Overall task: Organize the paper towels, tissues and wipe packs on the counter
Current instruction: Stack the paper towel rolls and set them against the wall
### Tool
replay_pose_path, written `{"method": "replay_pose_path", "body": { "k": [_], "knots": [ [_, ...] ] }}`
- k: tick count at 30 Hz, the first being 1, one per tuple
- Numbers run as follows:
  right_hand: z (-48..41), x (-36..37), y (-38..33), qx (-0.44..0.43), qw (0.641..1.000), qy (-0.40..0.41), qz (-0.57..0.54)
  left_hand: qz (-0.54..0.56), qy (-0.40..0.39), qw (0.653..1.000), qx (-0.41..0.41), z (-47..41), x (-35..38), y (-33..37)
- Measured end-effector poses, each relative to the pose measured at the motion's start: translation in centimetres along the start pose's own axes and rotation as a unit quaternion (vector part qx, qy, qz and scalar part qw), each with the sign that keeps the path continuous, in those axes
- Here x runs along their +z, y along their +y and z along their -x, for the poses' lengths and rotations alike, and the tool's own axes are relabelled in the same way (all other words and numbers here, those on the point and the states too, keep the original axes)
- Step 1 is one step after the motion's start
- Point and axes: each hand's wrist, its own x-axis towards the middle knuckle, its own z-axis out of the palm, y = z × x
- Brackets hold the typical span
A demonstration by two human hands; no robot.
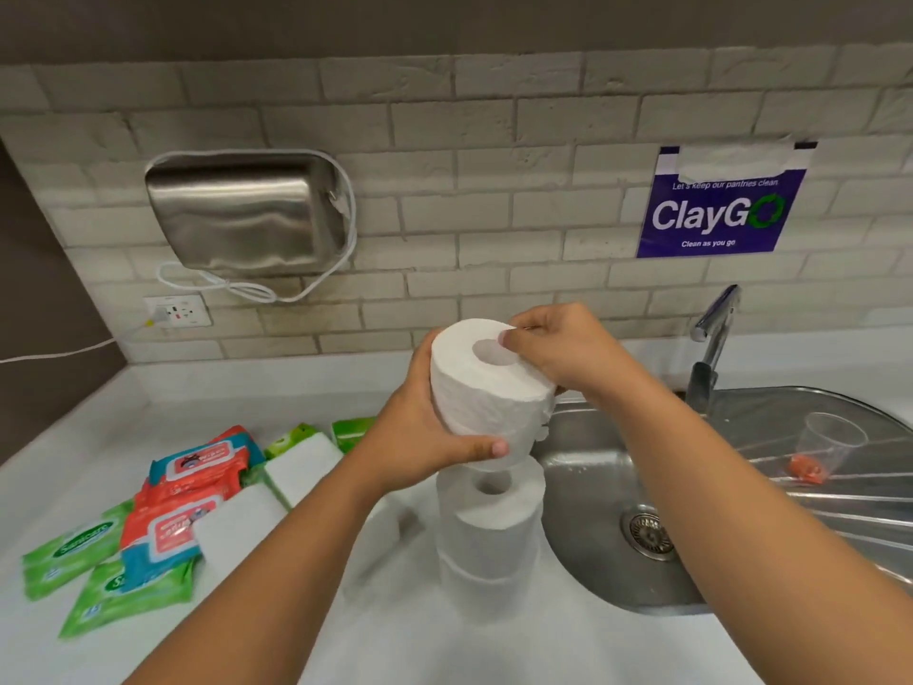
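My left hand (425,437) grips the side of a white paper roll (486,388) held tilted in the air. My right hand (558,348) holds the same roll at its top rim, fingertips at the core hole. Directly below stands a stack of two white rolls (486,531) on the white counter (395,635). To the left lie red-and-blue wipe packs (192,482), green wipe packs (94,571) and white tissue packs with green edges (301,462), loosely piled.
A steel sink (607,491) lies right of the stack, with a tap (711,338) behind it and a clear plastic cup (825,447) on the drainer. A steel dispenser (247,215), a wall socket (178,311) and a purple sign (716,210) hang on the brick wall.
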Motion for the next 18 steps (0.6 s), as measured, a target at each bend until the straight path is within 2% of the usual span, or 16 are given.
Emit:
{"method": "replay_pose_path", "body": {
  "k": [5, 11, 15, 18],
  "knots": [
    [2.7, 0.8, 3.3, 0.017, 0.983, 0.038, -0.178, 0.011, 0.106, 0.994, -0.026, 1.7, 2.6, -1.1],
    [6.0, 2.3, 7.6, -0.018, 0.985, -0.033, -0.169, -0.041, 0.175, 0.984, -0.022, 3.9, 6.5, -1.8],
    [6.7, 3.2, 8.9, -0.002, 0.983, -0.005, -0.182, -0.035, 0.192, 0.981, -0.024, 4.8, 7.7, -2.3],
    [7.3, 4.2, 10.4, 0.030, 0.969, -0.014, -0.244, -0.015, 0.200, 0.979, -0.023, 5.3, 8.1, -2.8]
  ]
}}
